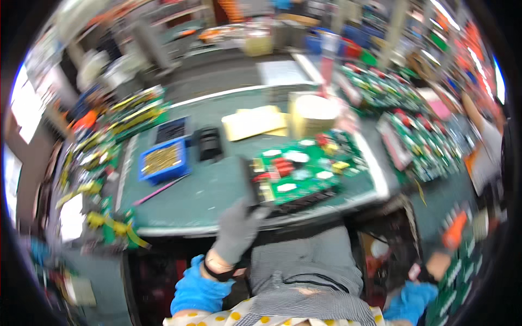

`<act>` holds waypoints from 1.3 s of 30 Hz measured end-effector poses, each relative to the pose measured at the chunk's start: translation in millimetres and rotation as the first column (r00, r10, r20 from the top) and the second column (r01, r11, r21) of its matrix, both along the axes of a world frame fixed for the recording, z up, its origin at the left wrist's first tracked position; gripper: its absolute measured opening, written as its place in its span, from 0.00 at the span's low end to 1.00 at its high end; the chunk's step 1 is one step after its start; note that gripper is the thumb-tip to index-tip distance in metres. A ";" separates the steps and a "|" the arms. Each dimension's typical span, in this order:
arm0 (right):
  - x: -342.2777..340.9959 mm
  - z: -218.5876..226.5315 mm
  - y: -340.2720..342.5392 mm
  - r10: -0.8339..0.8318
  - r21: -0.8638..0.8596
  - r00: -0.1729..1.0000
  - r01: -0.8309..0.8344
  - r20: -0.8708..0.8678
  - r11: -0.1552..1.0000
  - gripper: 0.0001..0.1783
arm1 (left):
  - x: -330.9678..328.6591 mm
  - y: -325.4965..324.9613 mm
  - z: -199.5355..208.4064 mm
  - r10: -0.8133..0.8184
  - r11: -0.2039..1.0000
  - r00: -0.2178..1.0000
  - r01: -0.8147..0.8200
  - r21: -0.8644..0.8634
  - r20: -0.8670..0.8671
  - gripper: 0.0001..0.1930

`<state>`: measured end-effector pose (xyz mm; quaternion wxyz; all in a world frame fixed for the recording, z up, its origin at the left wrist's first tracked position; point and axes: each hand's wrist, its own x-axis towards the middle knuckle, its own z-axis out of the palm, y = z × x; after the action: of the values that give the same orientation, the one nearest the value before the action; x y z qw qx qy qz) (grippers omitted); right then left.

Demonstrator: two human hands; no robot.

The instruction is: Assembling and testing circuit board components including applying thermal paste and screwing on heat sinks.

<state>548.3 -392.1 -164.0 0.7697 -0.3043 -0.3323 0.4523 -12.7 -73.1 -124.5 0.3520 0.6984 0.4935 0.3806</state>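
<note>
My left hand (pixel 237 231), in a grey glove, is at the near left corner of a green circuit board (pixel 310 175). Its fingers are smeared, so whether they grip the board is unclear. The board carries red, white and yellow parts, with a black strip along its near edge. A blurred dark upright piece (pixel 248 179) stands at its left side. Far out to the right, my right hand (pixel 455 231) shows orange, with pale fingers that look spread. It is close to a group of green boards (pixel 459 280), and I see nothing held in it.
On the green bench top (pixel 196 204) are a blue tray (pixel 163 162) of small brassy parts, a pink stick (pixel 161 190), a black object (pixel 209 144), yellow sheets (pixel 254 123) and a pale roll (pixel 314 115). Boards (pixel 421 144) crowd the right; a person (pixel 484 146) is beyond.
</note>
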 end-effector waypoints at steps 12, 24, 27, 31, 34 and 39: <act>-1.8 72.7 21.6 -0.619 -0.460 0.457 0.872 0.638 0.170 0.21 | -12.3 10.3 -23.3 0.055 0.985 0.960 -0.008 -0.173 0.274 0.13; -107.7 68.2 44.3 -0.414 -0.028 0.106 0.982 0.904 0.188 0.20 | -11.7 3.8 -27.2 0.110 0.992 0.991 -0.104 -0.068 0.083 0.12; -182.9 37.2 19.8 -0.083 -0.425 0.528 0.759 0.845 0.494 0.09 | -20.6 6.2 -32.8 0.162 0.987 0.985 -0.162 0.010 0.052 0.14; -141.6 -151.1 -62.5 -0.295 -0.597 0.615 0.786 0.731 0.158 0.14 | -17.2 8.0 -33.3 0.133 0.990 0.983 -0.138 0.033 0.125 0.20; -103.4 -180.8 -67.5 -0.308 -0.622 0.650 0.758 0.694 0.197 0.14 | -33.6 24.7 -51.3 0.117 0.992 0.991 -0.119 0.027 0.067 0.28; -55.5 -221.0 -59.3 -0.389 -0.635 0.715 0.697 0.581 0.333 0.14 | -51.4 31.2 -20.0 -0.081 0.974 0.991 0.101 -0.201 0.106 0.28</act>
<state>492.9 -451.4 -385.0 0.5722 -0.7902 -0.0778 0.2053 -64.1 -41.9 -144.5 0.4629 0.6607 0.4802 0.3444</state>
